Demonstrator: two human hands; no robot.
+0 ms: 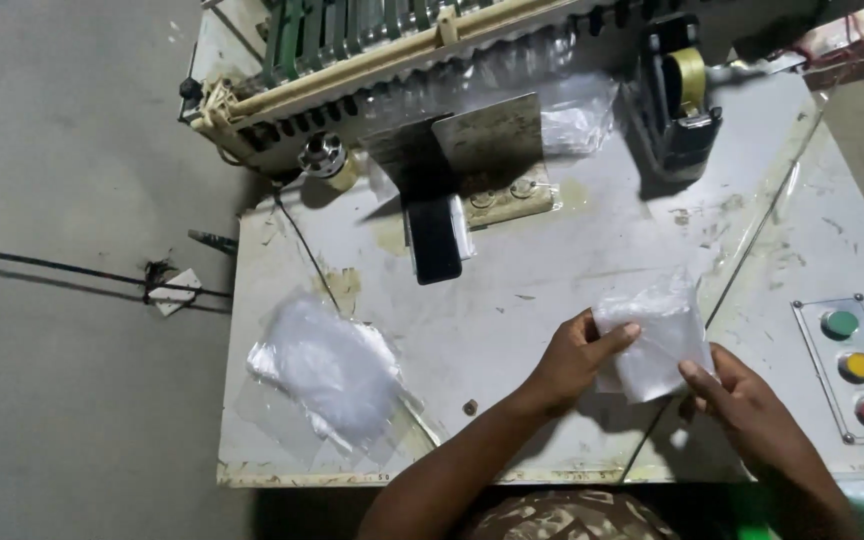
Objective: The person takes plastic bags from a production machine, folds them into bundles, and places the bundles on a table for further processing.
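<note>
My left hand and my right hand together hold a small clear plastic bag just above the white metal table. The left thumb presses the bag's upper left edge. Fingers of the right hand pinch its lower right corner. The bag looks crumpled and translucent. A heap of similar clear plastic bags lies at the table's left front, apart from both hands.
A black phone lies at mid-table below a metal plate. A tape dispenser stands at the back right. Green, yellow and red buttons sit on a panel at the right. A machine frame spans the back.
</note>
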